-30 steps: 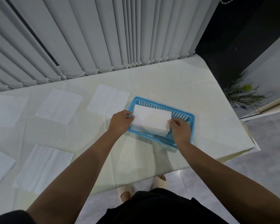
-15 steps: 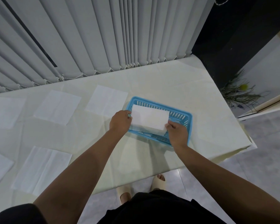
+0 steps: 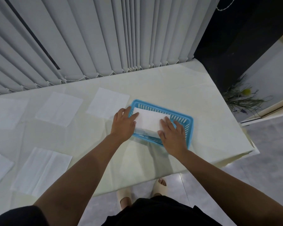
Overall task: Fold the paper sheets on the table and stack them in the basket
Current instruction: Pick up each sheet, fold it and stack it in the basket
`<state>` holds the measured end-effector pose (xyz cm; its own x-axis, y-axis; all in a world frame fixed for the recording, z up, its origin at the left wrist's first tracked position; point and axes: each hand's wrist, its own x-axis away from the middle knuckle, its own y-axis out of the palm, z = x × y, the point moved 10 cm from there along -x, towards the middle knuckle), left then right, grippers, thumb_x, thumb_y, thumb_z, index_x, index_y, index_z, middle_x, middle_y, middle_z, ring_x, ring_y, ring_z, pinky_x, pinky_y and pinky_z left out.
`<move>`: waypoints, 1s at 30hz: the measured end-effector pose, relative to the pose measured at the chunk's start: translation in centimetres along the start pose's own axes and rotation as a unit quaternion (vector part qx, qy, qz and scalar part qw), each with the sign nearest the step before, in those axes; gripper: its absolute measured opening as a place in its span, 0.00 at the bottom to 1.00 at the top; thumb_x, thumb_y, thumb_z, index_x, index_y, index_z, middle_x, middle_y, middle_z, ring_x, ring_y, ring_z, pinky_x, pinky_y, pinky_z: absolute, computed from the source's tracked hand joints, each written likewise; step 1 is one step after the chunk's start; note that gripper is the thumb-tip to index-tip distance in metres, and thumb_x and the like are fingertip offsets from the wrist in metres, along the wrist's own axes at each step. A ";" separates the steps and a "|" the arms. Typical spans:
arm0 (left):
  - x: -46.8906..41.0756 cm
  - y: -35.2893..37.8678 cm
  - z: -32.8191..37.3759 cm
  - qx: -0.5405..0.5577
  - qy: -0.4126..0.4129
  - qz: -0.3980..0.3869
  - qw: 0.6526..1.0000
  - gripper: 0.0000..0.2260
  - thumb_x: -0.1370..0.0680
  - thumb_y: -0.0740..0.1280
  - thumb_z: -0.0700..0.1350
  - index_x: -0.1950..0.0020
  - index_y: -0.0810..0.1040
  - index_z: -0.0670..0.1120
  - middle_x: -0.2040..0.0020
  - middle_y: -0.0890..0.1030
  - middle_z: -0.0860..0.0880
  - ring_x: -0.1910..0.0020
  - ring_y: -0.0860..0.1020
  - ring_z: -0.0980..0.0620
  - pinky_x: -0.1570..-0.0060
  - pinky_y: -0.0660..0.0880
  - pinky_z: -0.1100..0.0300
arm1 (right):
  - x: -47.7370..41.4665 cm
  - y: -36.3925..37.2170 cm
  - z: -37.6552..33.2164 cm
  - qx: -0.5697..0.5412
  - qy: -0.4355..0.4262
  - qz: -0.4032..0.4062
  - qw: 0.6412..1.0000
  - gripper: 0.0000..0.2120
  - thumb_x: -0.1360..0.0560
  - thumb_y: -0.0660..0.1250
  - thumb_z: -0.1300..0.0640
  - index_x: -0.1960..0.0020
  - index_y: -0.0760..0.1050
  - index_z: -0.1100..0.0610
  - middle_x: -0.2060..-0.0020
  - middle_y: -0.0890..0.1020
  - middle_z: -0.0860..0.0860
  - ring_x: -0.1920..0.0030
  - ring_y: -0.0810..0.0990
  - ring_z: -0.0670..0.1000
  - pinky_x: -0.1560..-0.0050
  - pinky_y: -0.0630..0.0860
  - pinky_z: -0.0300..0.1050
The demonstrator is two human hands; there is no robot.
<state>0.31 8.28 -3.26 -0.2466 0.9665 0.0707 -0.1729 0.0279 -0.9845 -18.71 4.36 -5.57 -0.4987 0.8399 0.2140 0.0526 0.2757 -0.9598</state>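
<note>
Pressing folded paper stack (image 3: 149,119) flat inside blue basket (image 3: 189,122): left hand (image 3: 123,123) and right hand (image 3: 172,136), fingers straight, gripping nothing; unfolded sheets (image 3: 59,109) lying left on table (image 3: 178,85).

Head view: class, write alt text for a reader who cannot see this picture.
A person's left hand and right hand rest flat on a stack of folded white paper in a blue plastic basket on a cream table. Unfolded sheets lie to its left, before grey vertical blinds.
</note>
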 end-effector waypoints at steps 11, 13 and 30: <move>1.7 -0.9 -1.9 0.030 -0.058 0.038 0.997 0.25 0.24 0.63 0.38 0.27 0.68 0.50 0.24 0.62 0.42 0.29 0.63 0.37 0.30 0.60 0.46 | 0.3 -2.4 0.3 -0.009 -0.038 0.011 0.999 0.31 0.24 0.42 0.45 0.25 0.62 0.54 0.24 0.62 0.51 0.26 0.60 0.60 0.26 0.55 0.60; 2.3 -0.9 -2.9 0.040 -0.090 0.046 0.994 0.24 0.24 0.62 0.38 0.28 0.68 0.49 0.24 0.64 0.43 0.28 0.63 0.38 0.30 0.62 0.46 | -0.1 -3.0 -0.4 -0.001 -0.056 0.016 0.998 0.29 0.23 0.46 0.45 0.25 0.62 0.53 0.24 0.62 0.52 0.26 0.60 0.61 0.26 0.55 0.60; 22.2 -2.2 -21.0 0.082 -0.353 0.116 0.925 0.15 0.24 0.65 0.42 0.37 0.77 0.47 0.33 0.75 0.44 0.34 0.70 0.40 0.40 0.71 0.47 | 1.7 0.1 -22.2 -0.042 -0.267 -0.033 0.962 0.21 0.23 0.62 0.52 0.31 0.70 0.51 0.28 0.68 0.49 0.32 0.67 0.55 0.33 0.63 0.51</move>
<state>15.22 34.99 -2.84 -0.8466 0.5322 0.0050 -0.1656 -0.2546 -0.9528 -0.35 16.23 -1.21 -0.8758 0.4654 0.1278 0.0642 0.3748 -0.9249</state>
